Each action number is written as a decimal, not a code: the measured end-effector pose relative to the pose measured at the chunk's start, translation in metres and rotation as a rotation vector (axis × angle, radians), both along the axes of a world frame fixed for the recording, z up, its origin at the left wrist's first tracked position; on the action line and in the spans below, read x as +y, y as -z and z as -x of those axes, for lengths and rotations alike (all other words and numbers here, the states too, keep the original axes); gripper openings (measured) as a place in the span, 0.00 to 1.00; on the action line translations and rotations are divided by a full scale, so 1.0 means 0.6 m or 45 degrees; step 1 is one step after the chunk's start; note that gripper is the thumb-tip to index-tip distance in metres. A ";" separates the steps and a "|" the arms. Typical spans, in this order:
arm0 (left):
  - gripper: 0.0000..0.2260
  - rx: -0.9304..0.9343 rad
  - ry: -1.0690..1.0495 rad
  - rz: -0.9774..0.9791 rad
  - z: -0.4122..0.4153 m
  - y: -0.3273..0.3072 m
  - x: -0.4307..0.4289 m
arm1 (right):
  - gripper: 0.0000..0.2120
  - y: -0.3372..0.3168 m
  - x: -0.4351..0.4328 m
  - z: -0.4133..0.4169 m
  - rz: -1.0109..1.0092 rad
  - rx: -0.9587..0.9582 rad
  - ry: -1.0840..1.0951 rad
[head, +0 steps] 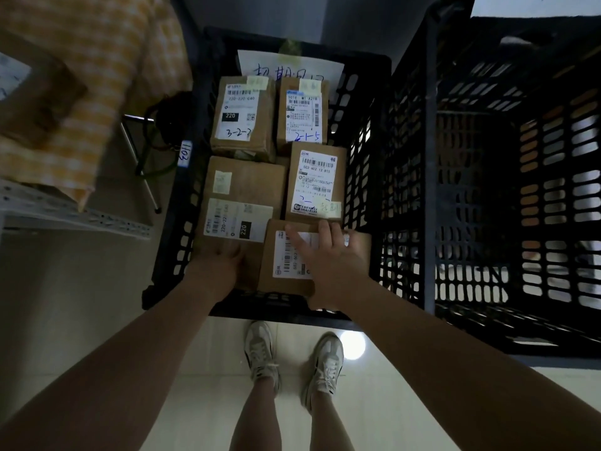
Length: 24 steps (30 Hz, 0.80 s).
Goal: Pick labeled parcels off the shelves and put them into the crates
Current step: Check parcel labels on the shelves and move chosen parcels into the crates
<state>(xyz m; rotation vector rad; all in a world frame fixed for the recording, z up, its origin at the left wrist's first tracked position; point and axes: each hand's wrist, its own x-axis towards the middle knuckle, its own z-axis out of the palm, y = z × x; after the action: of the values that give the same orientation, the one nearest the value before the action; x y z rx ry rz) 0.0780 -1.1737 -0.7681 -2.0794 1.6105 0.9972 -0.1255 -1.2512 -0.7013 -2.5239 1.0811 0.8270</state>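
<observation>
A black slatted crate point(169, 255) on the floor holds several brown labeled parcels. My right hand point(328, 258) lies flat on the near-right parcel point(276, 281), fingers spread over its white label, gripping its right edge. My left hand point(218, 265) rests on the near end of the long left parcel point(240, 187), fingers curled over its front edge. Further back lie a parcel point(317, 183) with a large white label and two parcels marked 3-2-2 point(242, 118) and 2-1-5 point(304, 115). A handwritten paper sign point(292, 65) stands at the crate's far wall.
A taller black crate point(487, 190) stands right of the first one. A metal shelf edge point(74, 216) and a person in a yellow checked shirt point(84, 70) holding a box are at the left. My feet point(292, 356) stand on pale floor tiles before the crate.
</observation>
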 end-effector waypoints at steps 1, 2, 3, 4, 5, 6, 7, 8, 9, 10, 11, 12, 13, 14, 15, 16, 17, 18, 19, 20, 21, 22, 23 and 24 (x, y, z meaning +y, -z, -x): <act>0.25 -0.039 0.037 0.021 0.001 -0.004 -0.001 | 0.64 -0.004 0.000 -0.001 -0.001 0.003 0.001; 0.27 -0.148 0.088 -0.020 0.003 -0.014 -0.001 | 0.64 -0.007 -0.001 -0.001 0.007 0.008 -0.001; 0.28 -0.187 0.203 -0.013 0.004 -0.015 0.002 | 0.64 -0.010 -0.003 -0.002 0.019 0.009 0.003; 0.27 -0.188 0.255 -0.001 0.006 -0.016 0.004 | 0.63 -0.011 -0.004 -0.003 0.031 0.005 0.016; 0.26 -0.233 0.271 -0.061 0.002 -0.010 -0.001 | 0.63 -0.013 -0.005 -0.004 0.038 -0.004 0.036; 0.24 -0.166 0.188 -0.103 -0.003 -0.008 -0.006 | 0.63 -0.016 -0.004 -0.007 0.038 -0.017 0.064; 0.21 -0.053 0.051 -0.116 -0.003 -0.010 -0.012 | 0.63 -0.020 -0.002 -0.010 0.030 -0.035 0.105; 0.18 0.106 -0.172 -0.064 -0.002 -0.015 -0.018 | 0.62 -0.024 0.001 -0.013 0.021 -0.055 0.151; 0.15 0.283 -0.381 0.020 -0.006 -0.020 -0.021 | 0.61 -0.027 0.005 -0.016 0.021 -0.074 0.189; 0.15 0.494 -0.621 0.084 -0.004 -0.036 -0.023 | 0.60 -0.030 0.008 -0.018 0.029 -0.086 0.211; 0.17 0.718 -0.888 0.106 0.003 -0.060 -0.027 | 0.60 -0.032 0.012 -0.019 0.035 -0.099 0.226; 0.19 0.894 -1.088 0.114 0.008 -0.080 -0.028 | 0.59 -0.035 0.014 -0.018 0.034 -0.122 0.244; 0.19 1.024 -1.203 0.108 0.017 -0.103 -0.028 | 0.59 -0.036 0.015 -0.015 0.021 -0.160 0.263; 0.17 1.083 -1.198 0.126 0.029 -0.119 -0.023 | 0.58 -0.038 0.015 -0.011 -0.010 -0.211 0.273; 0.15 1.125 -1.166 0.164 0.042 -0.136 -0.018 | 0.57 -0.042 0.013 -0.006 -0.059 -0.272 0.271; 0.16 1.137 -1.140 0.248 0.052 -0.147 -0.010 | 0.56 -0.047 0.011 0.000 -0.119 -0.340 0.258; 0.19 1.147 -1.179 0.347 0.063 -0.163 -0.006 | 0.56 -0.054 0.009 0.007 -0.174 -0.407 0.251; 0.18 1.112 -1.187 0.495 0.067 -0.167 0.000 | 0.56 -0.061 0.006 0.012 -0.211 -0.470 0.267; 0.16 1.075 -1.187 0.635 0.072 -0.179 0.005 | 0.55 -0.068 0.004 0.016 -0.217 -0.523 0.315; 0.14 1.018 -1.181 0.747 0.075 -0.184 0.007 | 0.55 -0.073 0.003 0.018 -0.201 -0.566 0.394; 0.13 0.962 -1.193 0.824 0.073 -0.189 0.006 | 0.54 -0.079 0.004 0.013 -0.175 -0.600 0.489; 0.13 0.912 -1.182 0.871 0.070 -0.190 0.001 | 0.53 -0.084 0.005 0.003 -0.146 -0.624 0.593; 0.15 0.854 -1.155 0.885 0.065 -0.195 -0.008 | 0.52 -0.088 0.005 -0.014 -0.117 -0.635 0.694; 0.18 0.825 -1.129 0.900 0.058 -0.192 -0.017 | 0.51 -0.091 0.002 -0.036 -0.083 -0.634 0.773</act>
<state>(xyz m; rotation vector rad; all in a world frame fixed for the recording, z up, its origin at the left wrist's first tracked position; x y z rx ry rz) 0.0432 -1.1841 -0.6532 -3.3756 1.3853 1.6834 -0.1037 -1.2501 -0.6465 -1.9877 1.4673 0.0617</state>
